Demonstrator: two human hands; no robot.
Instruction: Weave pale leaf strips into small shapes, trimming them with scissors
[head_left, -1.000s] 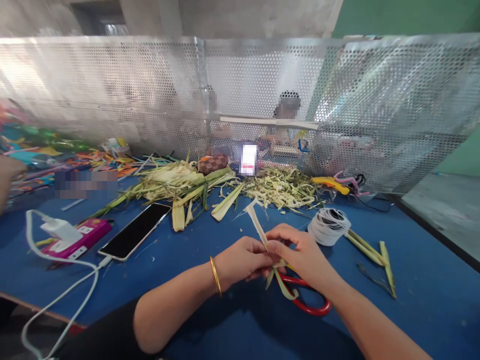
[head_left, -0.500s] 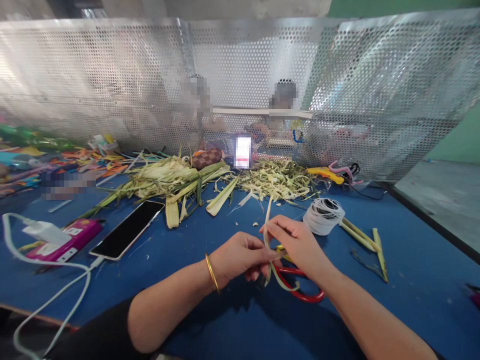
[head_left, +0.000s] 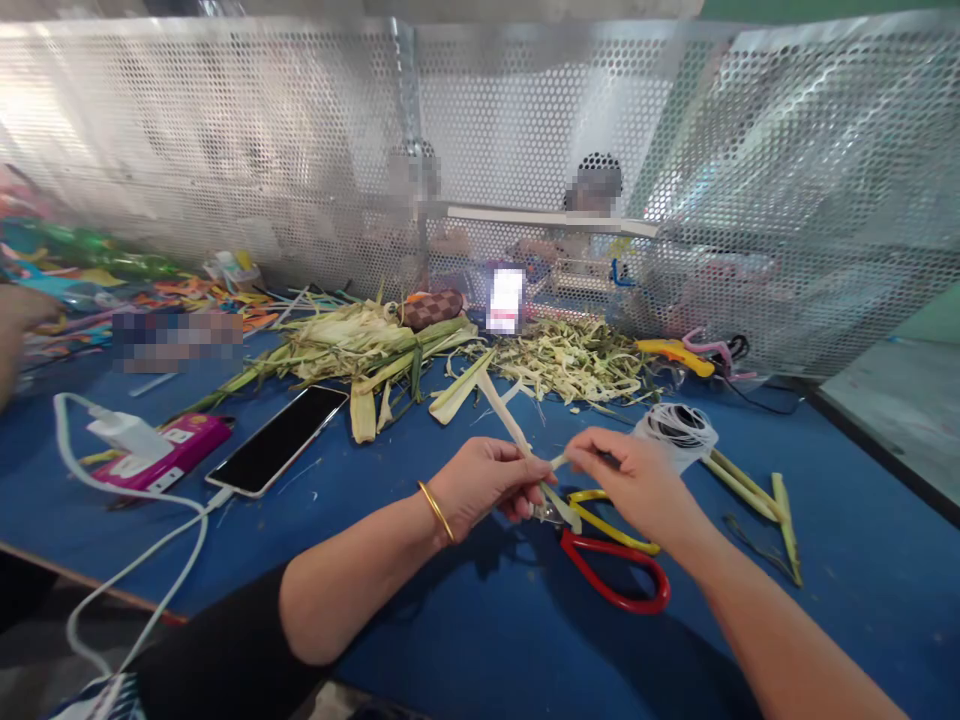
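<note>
My left hand (head_left: 491, 480), with a gold bangle at the wrist, pinches a pale plant-leaf strip (head_left: 504, 413) whose long end runs up and away across the table. Its fingertips partly hide where the strips cross. My right hand (head_left: 630, 475) pinches a short pale end that stretches between the two hands. Scissors (head_left: 637, 605) with one red and one yellow handle lie under and just in front of my right hand, blades mostly covered. A roll of white cord (head_left: 679, 430) stands beyond my right hand, beside some cut stalks (head_left: 786, 530).
Leaf pile (head_left: 337, 345), shredded leaves (head_left: 577, 360) and a checked pouch (head_left: 431, 310) lie at the back, before a perforated partition (head_left: 510, 120). Left are a phone (head_left: 277, 445), a purple power strip (head_left: 202, 440) and white cable. Another person's arm (head_left: 22, 320) enters at the left edge.
My right hand has moved right, drawing a strip end out from my left fingers and uncovering the scissors' yellow handle. The long strip now leans left. Another person's arm has appeared at left.
</note>
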